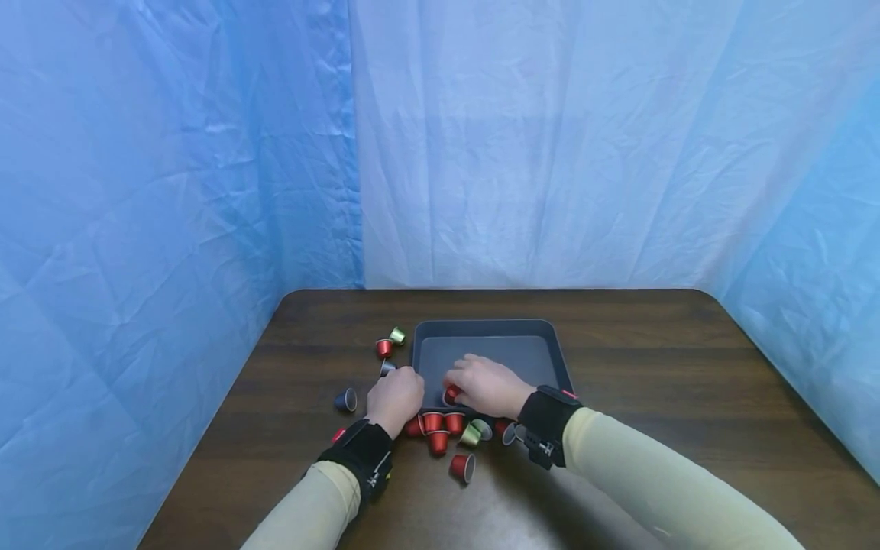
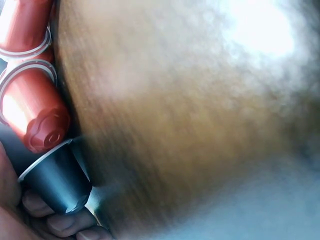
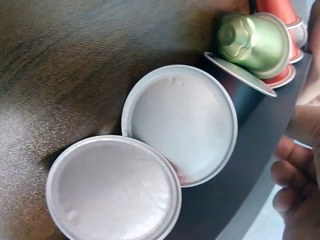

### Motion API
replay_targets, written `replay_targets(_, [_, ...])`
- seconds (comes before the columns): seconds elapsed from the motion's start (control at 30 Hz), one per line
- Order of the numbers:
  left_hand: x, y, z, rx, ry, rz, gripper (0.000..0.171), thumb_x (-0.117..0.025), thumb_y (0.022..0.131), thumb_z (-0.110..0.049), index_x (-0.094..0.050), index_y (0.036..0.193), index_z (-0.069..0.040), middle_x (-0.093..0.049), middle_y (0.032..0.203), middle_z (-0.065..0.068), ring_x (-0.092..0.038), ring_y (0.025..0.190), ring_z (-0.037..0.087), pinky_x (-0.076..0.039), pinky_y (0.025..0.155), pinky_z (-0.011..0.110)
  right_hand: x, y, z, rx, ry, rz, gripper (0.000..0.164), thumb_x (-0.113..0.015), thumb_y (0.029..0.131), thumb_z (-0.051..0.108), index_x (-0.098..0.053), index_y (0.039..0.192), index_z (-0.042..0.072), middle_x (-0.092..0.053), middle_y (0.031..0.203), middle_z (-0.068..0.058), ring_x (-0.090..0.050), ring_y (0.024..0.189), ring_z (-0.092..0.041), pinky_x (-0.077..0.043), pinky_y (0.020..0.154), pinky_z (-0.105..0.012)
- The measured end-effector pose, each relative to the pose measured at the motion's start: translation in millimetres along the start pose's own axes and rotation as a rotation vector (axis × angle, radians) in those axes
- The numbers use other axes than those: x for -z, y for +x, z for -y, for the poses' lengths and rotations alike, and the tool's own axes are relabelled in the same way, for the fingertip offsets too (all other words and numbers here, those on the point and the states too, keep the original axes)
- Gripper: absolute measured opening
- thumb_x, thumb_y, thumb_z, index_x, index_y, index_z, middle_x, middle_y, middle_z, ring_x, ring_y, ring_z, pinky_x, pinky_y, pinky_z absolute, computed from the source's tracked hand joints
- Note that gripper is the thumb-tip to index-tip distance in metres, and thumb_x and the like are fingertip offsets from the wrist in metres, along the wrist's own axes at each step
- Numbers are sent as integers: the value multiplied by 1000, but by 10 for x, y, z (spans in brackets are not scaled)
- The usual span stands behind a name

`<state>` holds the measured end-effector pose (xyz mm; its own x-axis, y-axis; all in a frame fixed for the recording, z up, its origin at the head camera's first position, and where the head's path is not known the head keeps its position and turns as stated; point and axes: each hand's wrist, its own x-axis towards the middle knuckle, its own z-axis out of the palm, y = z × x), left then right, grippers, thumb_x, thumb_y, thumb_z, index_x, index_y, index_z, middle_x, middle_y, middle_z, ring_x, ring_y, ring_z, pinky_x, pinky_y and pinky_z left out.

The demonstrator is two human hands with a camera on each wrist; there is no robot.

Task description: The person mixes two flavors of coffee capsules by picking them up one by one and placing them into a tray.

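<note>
Coffee capsules lie around a dark grey tray (image 1: 484,350). My left hand (image 1: 396,399) is at the tray's front left corner, fingers curled against a dark coffee capsule (image 2: 59,176), which it grips. Right beside that capsule lies a red capsule (image 2: 37,102). Over the front part of the tray, my right hand (image 1: 488,384) holds a red coffee capsule (image 1: 451,394) at its fingertips. The right wrist view shows its curled fingers (image 3: 292,175) beyond the tray's wall, but not the capsule.
Several red capsules (image 1: 438,441) and a green capsule (image 1: 470,435) crowd the tray's front edge. One red capsule (image 1: 463,467) lies nearer me. To the left are a dark blue capsule (image 1: 346,400), a red one (image 1: 384,348) and a green one (image 1: 397,335) on the brown table (image 1: 639,367).
</note>
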<state>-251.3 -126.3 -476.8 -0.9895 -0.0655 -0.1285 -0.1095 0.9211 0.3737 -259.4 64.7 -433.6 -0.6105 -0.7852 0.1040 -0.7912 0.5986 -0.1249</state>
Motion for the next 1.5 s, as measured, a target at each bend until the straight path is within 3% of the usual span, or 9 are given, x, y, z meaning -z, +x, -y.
replay_targets(0.43, [13,-6,-6,-17,22,10,24,-55,104,-23,-70,92,-8,-62,80,6,-59,67,22,-51,59,42,-25,-42,-61,55,-1,15,25,-73,96,21,-75,120,14,-75,106,0,-58,91,-16,-49,84,-32])
replay_targets(0.67, [18,-15,-11,-4,14,10,24,-55,104,-23,-70,93,-7,-61,79,6,-58,66,22,-49,58,40,44,-125,-89,1,53,-10,29,-72,97,23,-73,124,13,-73,110,0,-57,94,-15,-49,83,-31])
replay_targets(1.13, [37,-19,-29,8,23,24,23,-56,104,-23,-71,98,-7,-62,82,7,-58,68,24,-49,60,42,217,-449,-148,-28,93,-89,30,-74,94,19,-72,124,12,-72,106,-2,-63,94,-15,-55,83,-34])
replay_targets(1.5, [25,-28,-31,12,8,11,25,-55,104,-24,-71,97,-7,-62,82,7,-58,67,24,-49,60,42,252,-741,-199,-36,113,-93,31,-74,95,21,-71,124,11,-70,99,1,-57,77,-4,-51,68,-24])
